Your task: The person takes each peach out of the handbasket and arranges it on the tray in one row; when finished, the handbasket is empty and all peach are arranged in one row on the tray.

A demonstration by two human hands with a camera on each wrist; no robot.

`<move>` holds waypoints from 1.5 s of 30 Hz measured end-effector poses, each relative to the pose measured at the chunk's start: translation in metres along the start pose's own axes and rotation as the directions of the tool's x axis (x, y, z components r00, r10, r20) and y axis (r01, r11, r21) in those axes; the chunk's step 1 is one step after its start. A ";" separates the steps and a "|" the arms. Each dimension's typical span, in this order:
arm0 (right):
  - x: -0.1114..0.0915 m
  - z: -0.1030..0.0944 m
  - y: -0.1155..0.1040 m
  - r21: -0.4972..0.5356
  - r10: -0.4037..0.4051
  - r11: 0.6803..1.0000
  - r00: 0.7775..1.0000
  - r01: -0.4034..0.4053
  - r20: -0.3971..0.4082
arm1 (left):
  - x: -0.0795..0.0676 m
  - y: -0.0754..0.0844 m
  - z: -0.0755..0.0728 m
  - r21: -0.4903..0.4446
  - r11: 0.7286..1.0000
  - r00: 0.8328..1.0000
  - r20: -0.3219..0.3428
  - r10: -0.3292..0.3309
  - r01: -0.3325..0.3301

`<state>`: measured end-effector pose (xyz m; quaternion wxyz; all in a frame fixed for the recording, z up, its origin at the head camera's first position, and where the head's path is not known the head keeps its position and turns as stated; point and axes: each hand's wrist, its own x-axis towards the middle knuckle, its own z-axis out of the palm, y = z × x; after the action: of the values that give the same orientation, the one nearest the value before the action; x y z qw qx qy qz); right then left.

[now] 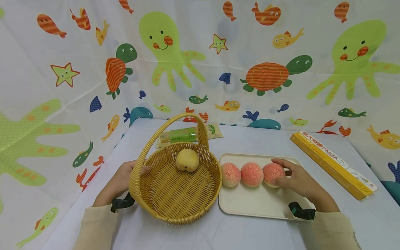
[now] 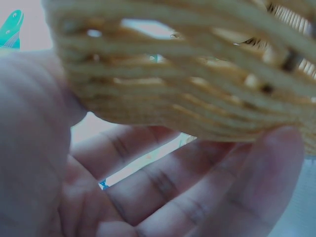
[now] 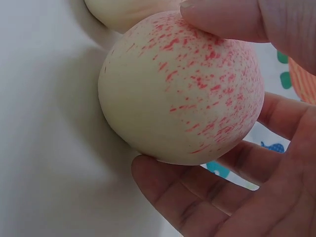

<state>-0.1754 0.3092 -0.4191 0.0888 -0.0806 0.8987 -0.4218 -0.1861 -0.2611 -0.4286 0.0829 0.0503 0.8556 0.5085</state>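
Note:
My left hand [image 1: 120, 180] grips the left side of a round wicker basket [image 1: 179, 198] with a tall arched handle. In the left wrist view, fingers [image 2: 168, 182] pass beneath the basket's woven wall [image 2: 118, 84]. A pale yellow fruit [image 1: 187, 160], apple-like, lies inside it. On a cream tray [image 1: 250, 205], two pink peaches, a left peach [image 1: 230, 174] and a middle peach [image 1: 251, 174], sit in a row with a third. That rightmost peach [image 1: 271, 174] is held between thumb and fingers of my right hand [image 1: 300, 180]. Up close, the peach [image 3: 182, 94] is cream with red speckles.
Behind the basket lies a green-labelled packet [image 1: 184, 135] of what looks like noodles. To the tray's right, a yellow pasta box [image 1: 332, 163] lies at a slant. A sea-animal patterned curtain [image 1: 193, 45] hangs around the white table [image 1: 250, 232].

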 end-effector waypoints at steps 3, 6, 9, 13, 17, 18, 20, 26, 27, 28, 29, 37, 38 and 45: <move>0.000 0.000 0.000 0.000 -0.006 1.000 1.000 0.006 -0.004 | 0.000 0.001 0.000 -0.001 1.000 1.000 0.003 -0.005 0.005; 0.000 0.000 -0.001 -0.002 -0.007 1.000 1.000 0.007 -0.003 | -0.001 0.001 -0.001 0.000 1.000 1.000 0.006 -0.010 0.010; -0.001 0.001 -0.002 0.004 -0.004 1.000 1.000 0.004 0.000 | -0.001 0.002 -0.001 0.001 1.000 1.000 0.007 -0.013 0.013; -0.001 0.001 -0.002 0.012 -0.009 1.000 1.000 0.009 0.009 | -0.001 0.002 -0.002 0.002 1.000 1.000 0.003 -0.012 0.012; -0.002 0.002 -0.001 0.016 -0.021 1.000 1.000 0.020 0.016 | -0.001 0.003 -0.001 0.008 1.000 1.000 -0.002 -0.012 0.012; -0.002 0.002 0.000 0.019 -0.023 1.000 1.000 0.023 0.018 | -0.001 0.003 -0.001 0.009 1.000 1.000 -0.001 -0.014 0.014; -0.002 0.003 -0.001 0.017 -0.027 0.999 0.999 0.027 0.021 | -0.001 0.003 -0.001 0.013 1.000 1.000 -0.001 -0.018 0.018; -0.002 0.002 -0.008 -0.030 0.015 0.999 1.000 -0.014 0.026 | 0.000 0.005 0.000 0.015 1.000 1.000 0.008 -0.012 0.012; -0.002 0.002 -0.010 -0.042 0.018 0.999 1.000 -0.017 0.021 | 0.000 0.005 0.000 0.015 1.000 1.000 0.008 -0.011 0.011; -0.002 0.001 -0.014 -0.052 0.024 0.998 1.000 -0.023 0.014 | 0.000 0.005 0.000 0.013 1.000 1.000 0.008 -0.015 0.014; -0.001 0.001 -0.018 -0.072 0.030 0.997 1.000 -0.030 0.000 | 0.000 0.005 0.000 0.012 1.000 1.000 0.008 -0.015 0.015; 0.005 0.006 -0.082 -0.110 -0.032 0.994 0.991 0.018 -0.132 | 0.001 0.005 -0.001 0.009 1.000 1.000 0.008 0.000 0.000; 0.006 0.008 -0.092 -0.090 -0.054 0.995 0.990 0.042 -0.131 | 0.001 0.005 -0.001 0.007 1.000 1.000 0.008 0.002 -0.002; 0.030 0.051 -0.154 0.052 -0.170 0.984 0.985 0.170 0.006 | 0.001 0.003 0.001 -0.004 1.000 1.000 -0.004 -0.008 0.008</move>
<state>-0.1825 0.1669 -0.3348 0.0591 -0.1568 0.8771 -0.4502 -0.1868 -0.2584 -0.4270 0.0834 0.0454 0.8548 0.5102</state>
